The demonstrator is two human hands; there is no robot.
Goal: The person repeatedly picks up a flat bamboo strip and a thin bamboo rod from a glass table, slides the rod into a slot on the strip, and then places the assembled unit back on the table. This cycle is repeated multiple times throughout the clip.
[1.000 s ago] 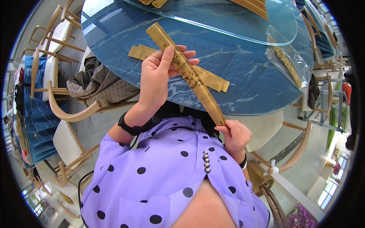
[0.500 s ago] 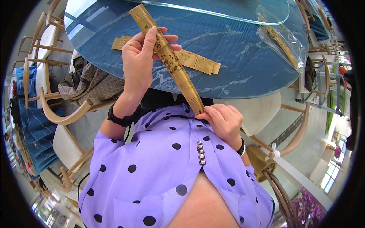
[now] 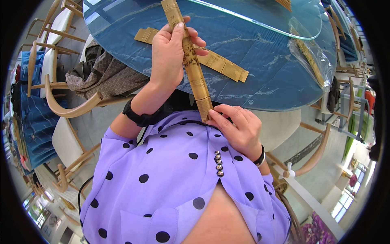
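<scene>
A long, narrow gold strip, probably card or a flat packet (image 3: 198, 83), slants over the table edge in front of me. Dark speckled print covers its middle. My left hand (image 3: 167, 59) grips its upper half, thumb on the near face and fingers behind. At the lower end, my right hand (image 3: 239, 127) pinches the tip between thumb and forefinger. Beneath the held strip, a flat gold folded piece (image 3: 223, 68) lies on the blue marbled table (image 3: 260, 89); my left hand and the strip hide part of it.
A glass turntable (image 3: 260, 25) covers the table's far part. To the right lies a clear plastic bag (image 3: 321, 81) with a gold strip inside. A patterned grey-brown bag (image 3: 106, 77) rests on a wooden chair (image 3: 73, 112) at left. Another pale-seated chair (image 3: 280, 124) stands at right.
The gold strip stands steeper in the picture, its upper end swung to the right. My right-hand fingers have shifted slightly at its lower end. The whole view has shifted a little.
</scene>
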